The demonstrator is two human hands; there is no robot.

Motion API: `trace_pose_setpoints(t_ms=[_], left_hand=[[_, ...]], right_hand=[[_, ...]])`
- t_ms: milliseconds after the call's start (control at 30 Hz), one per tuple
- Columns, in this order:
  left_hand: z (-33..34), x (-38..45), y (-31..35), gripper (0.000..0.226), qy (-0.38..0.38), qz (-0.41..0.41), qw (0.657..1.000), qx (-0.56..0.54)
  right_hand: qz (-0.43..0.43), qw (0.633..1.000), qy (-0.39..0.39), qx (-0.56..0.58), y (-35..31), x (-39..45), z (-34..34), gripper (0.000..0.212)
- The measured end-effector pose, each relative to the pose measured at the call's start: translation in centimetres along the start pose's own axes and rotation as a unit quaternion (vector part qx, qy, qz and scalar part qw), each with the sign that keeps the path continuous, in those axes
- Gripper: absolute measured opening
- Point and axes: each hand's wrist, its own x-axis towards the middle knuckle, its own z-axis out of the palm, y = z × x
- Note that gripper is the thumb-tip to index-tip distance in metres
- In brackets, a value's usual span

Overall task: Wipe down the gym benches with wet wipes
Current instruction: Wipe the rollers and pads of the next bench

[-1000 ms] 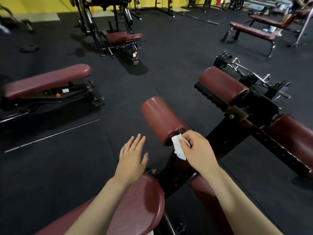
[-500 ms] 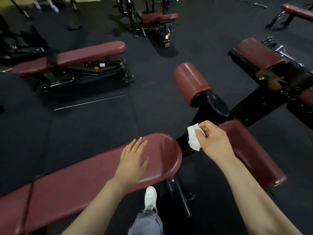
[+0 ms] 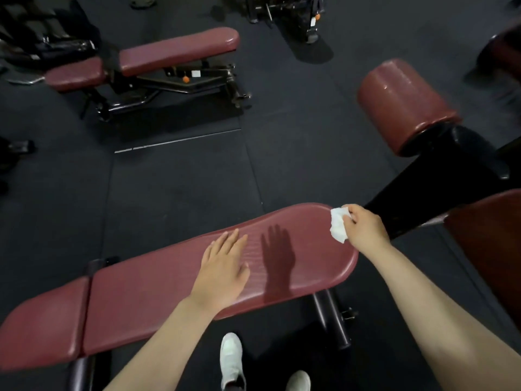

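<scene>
The near maroon bench (image 3: 158, 289) spans the frame ahead of you. A second bench (image 3: 174, 53) stands far left; a roller pad (image 3: 400, 104) on a black frame (image 3: 439, 190) crowds the right. Your left hand (image 3: 222, 270) hovers flat, fingers straight, over the near bench. Your right hand (image 3: 365, 228) pinches the wet wipe (image 3: 337, 228) at that bench's right end. White shoes (image 3: 231, 359) stand below.
</scene>
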Motion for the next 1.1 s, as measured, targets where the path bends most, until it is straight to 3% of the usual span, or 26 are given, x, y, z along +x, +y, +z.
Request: trace_pose_setpoints(t_ms=[300, 600, 700, 767, 867, 1000, 1100], left_hand=[[4.2, 2.4, -5.4, 0.061, -0.038, -0.004, 0.999, -0.002], [8.8, 2.8, -8.6, 0.060, -0.046, -0.037, 0.998, -0.017], [9.6, 2.7, -9.8, 0.060, -0.052, -0.064, 0.996, -0.034], [9.9, 2.7, -10.7, 0.061, -0.053, -0.085, 0.994, -0.040], [10.1, 2.3, -12.2, 0.060, -0.051, -0.112, 0.991, -0.047], [10.1, 1.4, -14.3, 0.061, -0.040, -0.150, 0.987, -0.050], [9.9, 0.3, -15.6, 0.060, -0.040, -0.176, 0.982, -0.050]], right_hand=[[-0.003, 0.989, 0.130, -0.065, 0.6, 6.0, 4.1, 0.034], [0.014, 0.977, 0.196, -0.081, 0.7, 8.5, 13.7, 0.033], [-0.024, 0.972, 0.211, -0.105, -0.4, 8.4, 16.2, 0.029], [-0.078, 0.971, 0.147, -0.173, -1.9, 8.3, 19.7, 0.031], [-0.143, 0.959, -0.013, -0.246, -6.7, 7.0, 25.9, 0.028], [-0.242, 0.927, -0.227, -0.176, -11.3, 2.3, 34.1, 0.029], [-0.310, 0.863, -0.377, -0.133, -11.4, 0.3, 35.1, 0.032]])
